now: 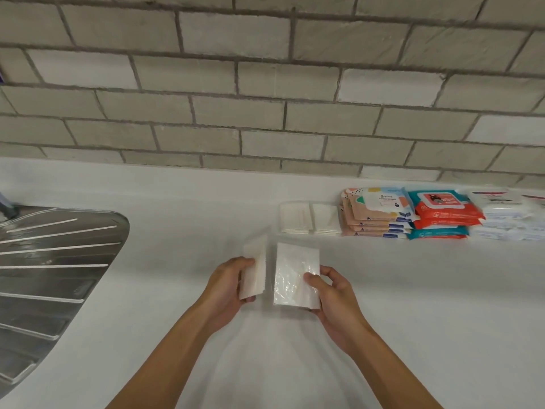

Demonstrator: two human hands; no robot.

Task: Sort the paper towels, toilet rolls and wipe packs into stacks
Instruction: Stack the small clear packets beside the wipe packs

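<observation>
Towel-stacking step: my left hand [227, 286] holds one towel pack [254, 270], my right hand [331, 293] a wrapped pack [295, 276] — each grip curled round its pack, in front of the towel stack [309, 218]. Next, I judge: set both squarely on it. Wipe stacks [377, 215] lie right of it; white tabletop [177, 202], drainer [53, 261] well left, brick wall [265, 84] behind.

Steel drainboard [53, 261]: cut off by the left edge, full extent not visible. The dark object [6, 209] at its far corner is clipped there too and cannot be identified. White pack stack [507, 216]: runs past the right edge, count undeterminable. Lettering on the peach wipe packs [380, 215] and red-and-teal wipe packs [442, 215] is too small to read. The left hand [224, 290] grips a white pack [253, 270] and the right hand [333, 299] a wrapped pack [295, 276]; most fingers are hidden behind them.
</observation>
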